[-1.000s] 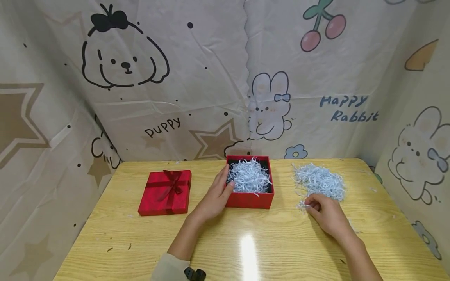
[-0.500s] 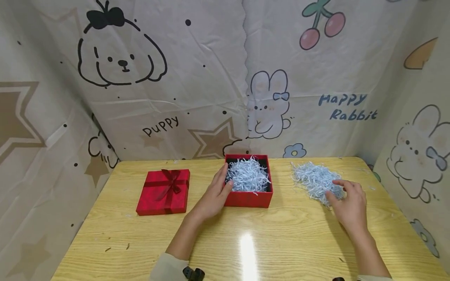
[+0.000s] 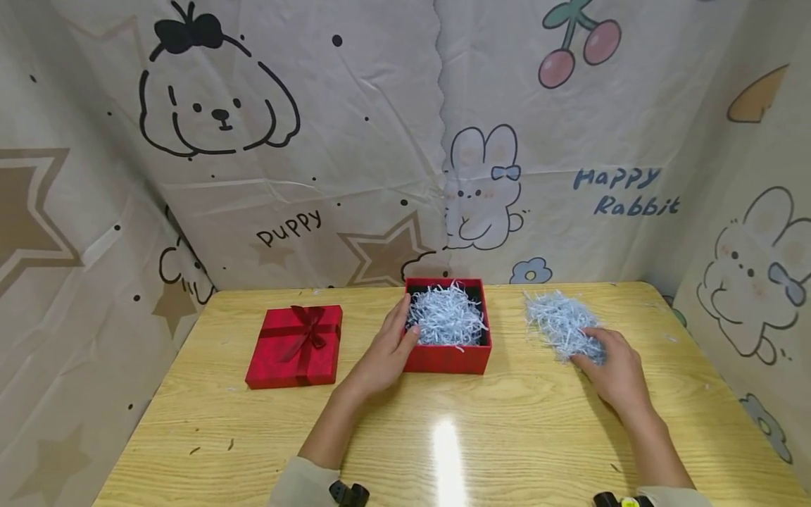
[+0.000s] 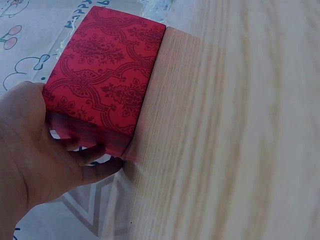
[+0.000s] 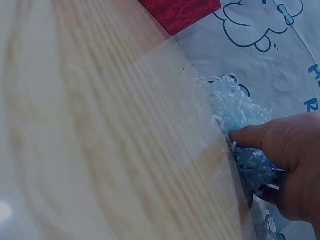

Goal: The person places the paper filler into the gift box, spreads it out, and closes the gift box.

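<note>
A red box (image 3: 448,358) with dark inner walls stands at the middle of the table, filled with pale blue shredded paper (image 3: 445,317). My left hand (image 3: 383,355) rests against the box's left side, its fingers along the wall and the thumb by the near rim. In the left wrist view, the box's patterned side (image 4: 107,67) is seen beside the left hand (image 4: 35,150). On the right lies a loose pile of the same shredded paper (image 3: 557,320). My right hand (image 3: 614,373) grips the pile's right end between thumb and fingers; the right wrist view shows strands (image 5: 255,167) between them.
A red box lid (image 3: 294,348) with a dark red ribbon bow lies left of the box. Small scraps are scattered on the wooden table (image 3: 507,436). A printed cloth (image 3: 380,162) hangs behind the table and along both sides.
My right hand lifted from a small tuft in front of the pile, moved to the pile's right end and closed on it, nudging it left. My left hand stayed at the box.
</note>
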The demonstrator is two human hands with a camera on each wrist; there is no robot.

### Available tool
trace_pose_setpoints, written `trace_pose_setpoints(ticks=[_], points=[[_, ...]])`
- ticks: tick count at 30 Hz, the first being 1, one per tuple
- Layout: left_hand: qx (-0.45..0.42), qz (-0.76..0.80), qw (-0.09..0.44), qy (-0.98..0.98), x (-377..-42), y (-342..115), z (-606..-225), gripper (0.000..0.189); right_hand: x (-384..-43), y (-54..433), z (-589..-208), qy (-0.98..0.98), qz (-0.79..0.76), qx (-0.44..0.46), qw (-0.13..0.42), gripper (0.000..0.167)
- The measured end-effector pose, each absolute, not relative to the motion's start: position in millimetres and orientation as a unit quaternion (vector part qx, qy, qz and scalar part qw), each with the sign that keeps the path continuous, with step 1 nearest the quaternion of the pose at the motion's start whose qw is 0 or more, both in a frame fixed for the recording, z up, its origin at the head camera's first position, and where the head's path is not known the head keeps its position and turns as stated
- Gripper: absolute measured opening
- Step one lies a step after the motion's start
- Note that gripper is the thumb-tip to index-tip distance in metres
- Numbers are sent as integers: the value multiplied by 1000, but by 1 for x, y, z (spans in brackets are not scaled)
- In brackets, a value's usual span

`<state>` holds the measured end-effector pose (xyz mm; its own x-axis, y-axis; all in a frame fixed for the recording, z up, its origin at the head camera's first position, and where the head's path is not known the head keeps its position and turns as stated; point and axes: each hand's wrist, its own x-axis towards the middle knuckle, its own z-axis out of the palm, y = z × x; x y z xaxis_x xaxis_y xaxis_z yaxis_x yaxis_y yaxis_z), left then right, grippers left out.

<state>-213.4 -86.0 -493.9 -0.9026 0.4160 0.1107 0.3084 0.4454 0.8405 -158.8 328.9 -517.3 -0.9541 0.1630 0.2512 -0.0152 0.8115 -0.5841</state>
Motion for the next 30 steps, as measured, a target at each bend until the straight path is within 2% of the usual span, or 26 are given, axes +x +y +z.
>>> trace_pose_setpoints(ticks=[2, 5, 20, 30], points=[[215, 482, 54, 847, -213, -86, -494, 72, -158, 327, -515, -940, 298, -39, 163, 43], [215, 481, 54, 848, -213, -85, -494, 72, -157, 324, -510, -938, 294, -49, 179, 37], [211, 480, 56, 850, -214, -86, -494, 72, -149, 323, -456, -911, 323, -111, 230, 36], [217, 480, 53, 848, -213, -85, -493, 71, -153, 320, -406, -885, 311, -103, 330, 33]])
